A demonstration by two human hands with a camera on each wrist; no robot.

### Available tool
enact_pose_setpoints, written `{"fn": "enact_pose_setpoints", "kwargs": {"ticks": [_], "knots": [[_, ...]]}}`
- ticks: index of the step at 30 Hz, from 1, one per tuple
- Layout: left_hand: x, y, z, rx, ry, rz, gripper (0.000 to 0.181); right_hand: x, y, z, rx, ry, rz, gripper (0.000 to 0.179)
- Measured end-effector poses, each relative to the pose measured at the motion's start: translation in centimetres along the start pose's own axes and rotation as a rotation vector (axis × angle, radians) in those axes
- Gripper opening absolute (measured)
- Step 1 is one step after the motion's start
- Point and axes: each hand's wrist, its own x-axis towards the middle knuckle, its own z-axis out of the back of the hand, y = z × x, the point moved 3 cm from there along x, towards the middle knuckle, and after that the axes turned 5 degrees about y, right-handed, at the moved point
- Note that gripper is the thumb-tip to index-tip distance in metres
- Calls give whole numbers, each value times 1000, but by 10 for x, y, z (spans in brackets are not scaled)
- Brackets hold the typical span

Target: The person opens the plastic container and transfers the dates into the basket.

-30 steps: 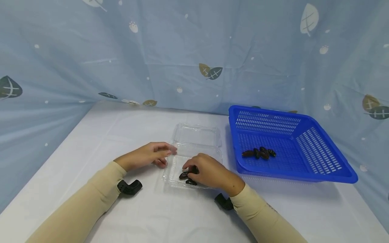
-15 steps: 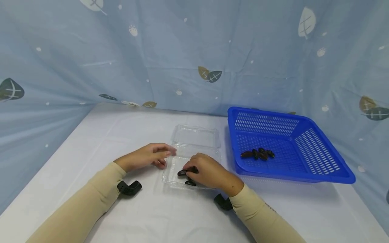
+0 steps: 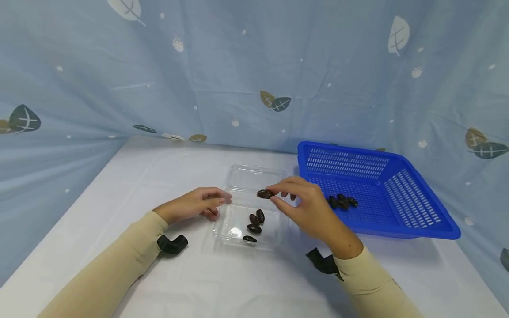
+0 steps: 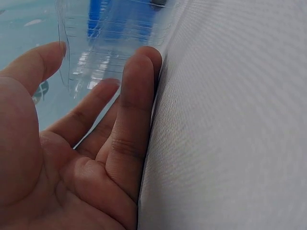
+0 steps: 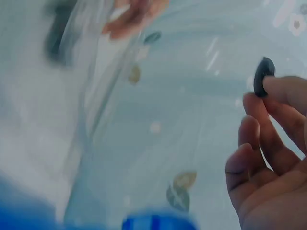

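My right hand point(image 3: 312, 205) pinches a dark brown, glossy date point(image 3: 265, 194) between thumb and fingertips. It holds the date above the hinge side of a clear plastic clamshell box point(image 3: 230, 225), whose lid point(image 3: 254, 177) lies folded back. Several more dates point(image 3: 254, 228) lie in the box's near tray. In the right wrist view, the pinched date point(image 5: 264, 77) shows dark against the curtain. My left hand point(image 3: 195, 203) rests on the table at the box's left side, fingers loosely bent, fingertips right at the rim. The left wrist view shows nothing between thumb and fingers.
A blue slotted plastic basket point(image 3: 405, 194) stands to the right of the box, with several dates point(image 3: 343, 203) at its left end, partly behind my right hand. A white cloth point(image 3: 167, 282) covers the table. A blue patterned curtain point(image 3: 238, 66) hangs behind and at the sides.
My right hand has lifted one date out of the box's tray and moved up and to the right, uncovering the dates beneath. My left hand stays at the rim.
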Motion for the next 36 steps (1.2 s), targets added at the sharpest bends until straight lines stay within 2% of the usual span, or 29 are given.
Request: {"fn": "enact_pose_setpoints", "kwargs": {"ticks": [4, 8, 15, 24, 30, 36], "knots": [[1, 0, 0, 11, -4, 3, 45, -10, -16, 31, -90, -51, -77, 22], [1, 3, 2, 28, -2, -7, 45, -18, -37, 53, -184, -61, -167, 20], [3, 6, 4, 43, -3, -13, 42, -27, -72, 73, -286, 27, -283, 17], [3, 5, 2, 43, 5, -16, 44, -36, -111, 70, -281, 213, -488, 19], [2, 5, 2, 41, 3, -15, 44, -36, -128, 59, -310, 327, -527, 20], [3, 6, 1, 43, 1, -16, 44, -37, -136, 50, -340, 394, -537, 18]]}}
